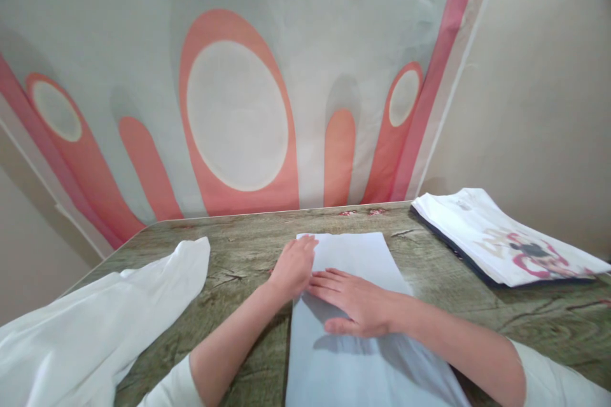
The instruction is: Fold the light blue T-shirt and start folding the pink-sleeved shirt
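Note:
A white garment [367,251], folded into a long, narrow rectangle, lies flat on the wooden-patterned table in front of me. My left hand [293,268] rests on its left edge near the far end, fingers reaching over the cloth. Palm down on the middle of the cloth is my right hand [351,302], its fingers stretched toward the left hand and its thumb apart. Neither hand grips anything that I can see. The near end of the garment runs out of view at the bottom, where soft creases show beside my right forearm.
Another white garment [119,305] lies loosely spread at the left. On the right sits a stack of folded shirts [477,229], the top one white with a cartoon print, a dark one beneath. Behind the table [238,229] stands a wall with a pink-and-grey printed sheet [310,32].

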### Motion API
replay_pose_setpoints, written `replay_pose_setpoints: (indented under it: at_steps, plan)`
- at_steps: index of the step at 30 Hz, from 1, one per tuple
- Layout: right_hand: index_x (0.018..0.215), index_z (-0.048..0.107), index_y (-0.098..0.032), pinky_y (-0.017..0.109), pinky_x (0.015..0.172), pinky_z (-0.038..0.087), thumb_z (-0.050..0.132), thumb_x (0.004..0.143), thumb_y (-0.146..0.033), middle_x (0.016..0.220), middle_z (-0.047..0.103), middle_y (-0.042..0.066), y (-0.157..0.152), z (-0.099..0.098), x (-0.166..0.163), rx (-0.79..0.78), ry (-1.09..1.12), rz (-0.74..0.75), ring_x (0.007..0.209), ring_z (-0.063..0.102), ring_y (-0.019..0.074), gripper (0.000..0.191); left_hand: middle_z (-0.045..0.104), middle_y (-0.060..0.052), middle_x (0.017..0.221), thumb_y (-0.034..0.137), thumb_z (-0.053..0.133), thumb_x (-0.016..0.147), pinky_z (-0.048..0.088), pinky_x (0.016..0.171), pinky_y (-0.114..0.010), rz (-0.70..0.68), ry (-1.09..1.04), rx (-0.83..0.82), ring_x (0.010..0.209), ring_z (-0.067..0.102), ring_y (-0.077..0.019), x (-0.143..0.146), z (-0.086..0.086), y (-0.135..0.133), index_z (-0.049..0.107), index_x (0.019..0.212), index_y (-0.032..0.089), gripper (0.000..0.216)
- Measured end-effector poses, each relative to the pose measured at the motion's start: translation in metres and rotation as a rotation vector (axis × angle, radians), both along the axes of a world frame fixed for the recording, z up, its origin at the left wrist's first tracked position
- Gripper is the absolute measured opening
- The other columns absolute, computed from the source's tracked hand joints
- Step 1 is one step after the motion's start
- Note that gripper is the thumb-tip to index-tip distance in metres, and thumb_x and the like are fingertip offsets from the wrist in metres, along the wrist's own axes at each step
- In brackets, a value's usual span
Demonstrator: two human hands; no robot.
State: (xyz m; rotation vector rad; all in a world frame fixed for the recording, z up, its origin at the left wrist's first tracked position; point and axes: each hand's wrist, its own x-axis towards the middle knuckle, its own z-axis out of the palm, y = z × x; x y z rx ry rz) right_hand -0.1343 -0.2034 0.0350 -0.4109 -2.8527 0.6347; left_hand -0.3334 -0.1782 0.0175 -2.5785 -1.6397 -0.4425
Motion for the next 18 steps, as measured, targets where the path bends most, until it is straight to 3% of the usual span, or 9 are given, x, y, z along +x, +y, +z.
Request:
replay_pose_setpoints:
  at_steps: [3, 6, 13, 18]
  plan:
    - [0.143, 0.024, -0.017, 0.046, 0.111, 0.014, 0.044, 0.086, -0.054, 0.147, 0.025, 0.012, 0.006, -0.008, 0.017, 0.028, -0.011, -0.041, 0.135, 0.021, 0.0245, 0.071, 0.029, -0.011, 0.146, 0.035, 0.020, 0.097, 0.019, 0.109, -0.040, -0.056, 0.063, -0.091, 0.135, 0.023, -0.0203, 0.015, -0.002, -0.039, 0.031, 0.138, 0.013, 0.048]
    - [0.144, 0.021, -0.019, 0.044, 0.112, 0.011, 0.038, 0.089, -0.054, 0.149, 0.022, 0.009, 0.026, -0.021, 0.032, 0.071, -0.038, -0.131, 0.136, 0.018, 0.0224, 0.068, 0.019, -0.010, 0.149, 0.052, 0.019, 0.094, 0.017, 0.110, -0.042, -0.068, 0.097, -0.202, 0.137, 0.015, -0.0225, 0.018, -0.003, -0.059, 0.022, 0.142, 0.014, 0.061]
    - [0.143, 0.024, -0.018, 0.045, 0.111, 0.011, 0.020, 0.090, -0.058, 0.148, 0.024, 0.007, 0.102, -0.052, 0.071, 0.168, -0.168, -0.568, 0.137, 0.017, 0.0223, 0.067, 0.011, -0.009, 0.151, 0.059, 0.015, 0.091, 0.013, 0.110, -0.045, -0.066, 0.139, -0.269, 0.138, 0.010, -0.0252, 0.015, 0.001, -0.059, 0.018, 0.144, 0.016, 0.069]
    - [0.141, 0.031, -0.016, 0.047, 0.110, 0.015, 0.020, 0.090, -0.056, 0.147, 0.027, 0.007, 0.127, -0.072, 0.094, 0.210, -0.171, -0.878, 0.136, 0.020, 0.0250, 0.065, 0.014, -0.009, 0.150, 0.060, 0.021, 0.091, 0.013, 0.110, -0.046, -0.035, 0.131, -0.247, 0.138, 0.011, -0.0250, 0.003, -0.004, -0.048, 0.020, 0.143, 0.017, 0.068]
